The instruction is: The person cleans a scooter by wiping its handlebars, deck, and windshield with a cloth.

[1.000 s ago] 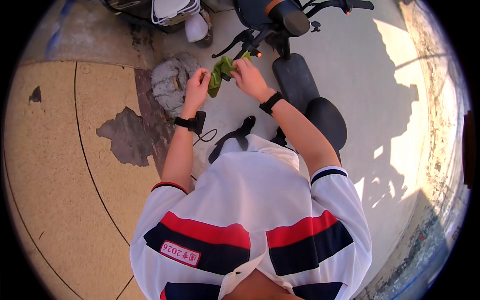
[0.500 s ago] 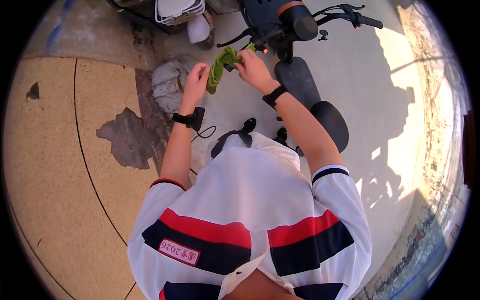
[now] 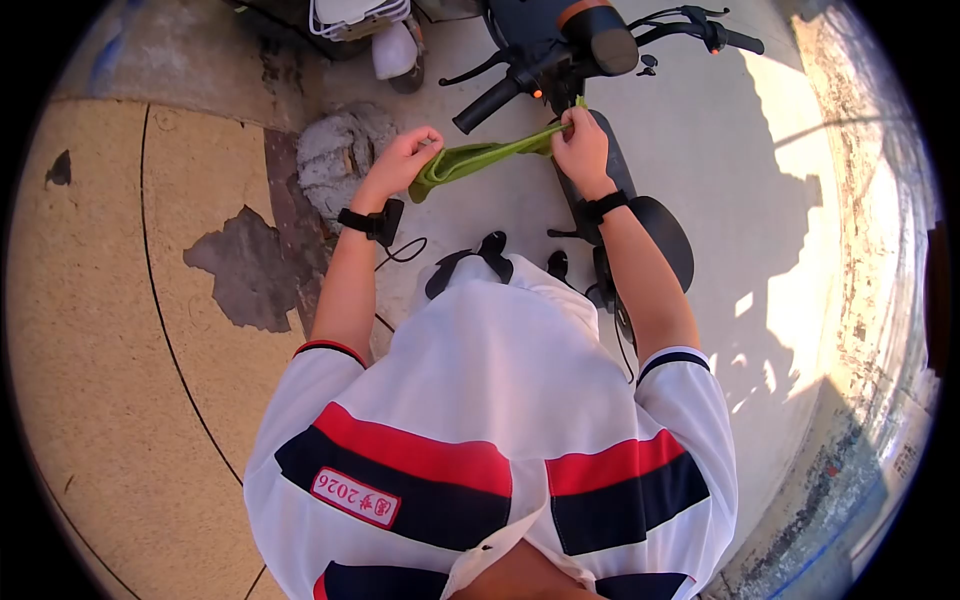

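A green cloth (image 3: 487, 157) is stretched between my two hands in front of the scooter. My left hand (image 3: 408, 158) is closed on the cloth's left end, where its folds hang down. At the other end, my right hand (image 3: 582, 143) pinches the cloth, with a small tip of it poking out above the fingers. Just beyond the cloth is the left handlebar grip (image 3: 487, 106) of a black electric scooter (image 3: 600, 45). The scooter's black seat (image 3: 655, 240) lies beyond my right wrist.
A grey rough lump (image 3: 340, 155) sits on the ground left of my left hand. Another vehicle with a white basket (image 3: 358, 22) stands at the top. A dark patch (image 3: 243, 268) marks the tan floor, and a weathered wall edge (image 3: 870, 330) runs along the right.
My right hand has moved right, pulling the bunched cloth out into a long strip. My left hand has shifted slightly right. The scooter's left grip is now uncovered.
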A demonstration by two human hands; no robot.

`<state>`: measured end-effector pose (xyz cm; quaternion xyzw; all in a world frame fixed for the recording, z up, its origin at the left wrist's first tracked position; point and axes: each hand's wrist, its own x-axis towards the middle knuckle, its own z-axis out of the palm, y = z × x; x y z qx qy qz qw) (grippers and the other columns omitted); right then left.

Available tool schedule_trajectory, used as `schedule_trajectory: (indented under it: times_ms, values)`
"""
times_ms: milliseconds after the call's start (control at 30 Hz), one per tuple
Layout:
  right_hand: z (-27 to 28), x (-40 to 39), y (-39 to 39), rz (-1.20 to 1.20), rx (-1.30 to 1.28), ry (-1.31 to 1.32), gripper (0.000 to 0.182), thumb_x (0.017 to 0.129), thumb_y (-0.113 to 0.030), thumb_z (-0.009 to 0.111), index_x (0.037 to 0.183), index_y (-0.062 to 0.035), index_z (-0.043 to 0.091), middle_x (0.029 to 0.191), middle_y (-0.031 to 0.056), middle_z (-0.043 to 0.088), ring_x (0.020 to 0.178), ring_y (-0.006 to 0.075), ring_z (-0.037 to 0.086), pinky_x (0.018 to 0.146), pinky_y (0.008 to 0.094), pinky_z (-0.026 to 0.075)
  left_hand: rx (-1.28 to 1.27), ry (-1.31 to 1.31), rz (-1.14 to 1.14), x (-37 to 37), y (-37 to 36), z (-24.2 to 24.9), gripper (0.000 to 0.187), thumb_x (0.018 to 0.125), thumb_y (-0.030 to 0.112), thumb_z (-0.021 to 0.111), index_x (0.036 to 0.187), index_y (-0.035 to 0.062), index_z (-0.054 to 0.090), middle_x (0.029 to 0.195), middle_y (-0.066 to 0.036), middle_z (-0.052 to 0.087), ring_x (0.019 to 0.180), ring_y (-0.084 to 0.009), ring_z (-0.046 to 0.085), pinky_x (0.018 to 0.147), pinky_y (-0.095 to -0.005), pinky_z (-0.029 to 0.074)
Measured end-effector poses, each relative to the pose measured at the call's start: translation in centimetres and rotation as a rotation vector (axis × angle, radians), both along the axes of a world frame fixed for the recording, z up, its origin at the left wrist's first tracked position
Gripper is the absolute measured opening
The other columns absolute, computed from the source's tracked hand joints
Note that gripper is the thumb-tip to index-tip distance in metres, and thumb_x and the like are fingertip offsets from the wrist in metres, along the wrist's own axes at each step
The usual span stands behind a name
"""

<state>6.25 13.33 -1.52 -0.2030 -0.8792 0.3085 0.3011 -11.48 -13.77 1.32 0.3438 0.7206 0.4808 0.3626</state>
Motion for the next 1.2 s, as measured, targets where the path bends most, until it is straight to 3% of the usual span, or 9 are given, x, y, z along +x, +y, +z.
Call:
schedule_trajectory:
  times_ms: [200,300,333,433,700,933,1200]
  values:
    - [1.8,-2.8,-1.3,0.086,-0.152,0.256,0.021,0.079,-0.001,0.066,0.098,-0.0062,0.06,0.09,0.0113,0.064,0.072,0.0307,0.064,0.065,0.0383,0.052,0.026,0.075,0.115,0.6,1.0,-0.2,0.016,0.101,0.02,0.058,0.101,0.0046,0.06,0.069,0.005,0.053,0.063,-0.0047,0.045,0.057,-0.025,0.037]
    - [1.9,-4.6,-2.3,0.172,-0.068,0.213,0.024,0.08,-0.002,0.068,0.103,-0.007,0.062,0.093,0.0108,0.065,0.078,0.0313,0.064,0.071,0.0387,0.053,0.124,0.105,0.176,0.4,1.1,-1.1,0.016,0.101,0.019,0.058,0.102,0.0034,0.06,0.071,0.001,0.057,0.066,-0.0074,0.051,0.06,-0.0257,0.041]
    - [1.8,-5.1,-2.7,0.145,0.045,0.176,0.022,0.08,-0.003,0.069,0.1,-0.0082,0.064,0.093,0.0098,0.066,0.086,0.0312,0.063,0.079,0.0392,0.052,0.163,0.126,0.188,0.3,1.0,-1.3,0.016,0.101,0.019,0.058,0.102,0.003,0.059,0.072,0.0,0.059,0.067,-0.0084,0.053,0.062,-0.026,0.043]
    - [1.4,-6.1,-3.9,0.223,0.198,0.259,0.017,0.08,-0.004,0.07,0.096,-0.009,0.066,0.091,0.0086,0.068,0.091,0.0307,0.062,0.082,0.0396,0.051,0.141,0.172,0.249,0.0,0.8,-1.6,0.017,0.101,0.019,0.058,0.103,0.0022,0.059,0.073,-0.003,0.062,0.068,-0.0106,0.056,0.064,-0.0267,0.045]
    - [0.7,-4.0,-7.4,0.477,0.176,0.067,0.019,0.081,-0.001,0.067,0.099,-0.0077,0.067,0.091,0.0085,0.068,0.091,0.0288,0.062,0.077,0.0377,0.052,0.173,0.224,0.274,-1.0,0.7,-2.3,0.017,0.1,0.018,0.059,0.106,0.003,0.061,0.082,-0.007,0.067,0.071,-0.0144,0.06,0.066,-0.0297,0.048]
    - [0.9,-3.3,-6.7,0.159,0.195,0.09,0.031,0.083,0.005,0.063,0.111,-0.0064,0.064,0.098,0.0132,0.067,0.091,0.0323,0.064,0.079,0.0397,0.053,0.282,0.297,0.119,-1.2,2.7,-1.6,0.017,0.094,0.013,0.064,0.107,0.0023,0.062,0.092,-0.01,0.069,0.08,-0.0216,0.064,0.072,-0.0313,0.05]
    - [0.1,-1.5,-4.1,-0.251,0.012,0.205,0.016,0.087,0.001,0.068,0.101,-0.0028,0.061,0.088,0.0108,0.064,0.072,0.0246,0.066,0.066,0.0337,0.052,0.292,0.227,0.055,-1.1,2.9,-2.3,0.015,0.093,0.012,0.066,0.104,0.0025,0.061,0.088,-0.006,0.069,0.079,-0.0157,0.063,0.073,-0.0297,0.05]
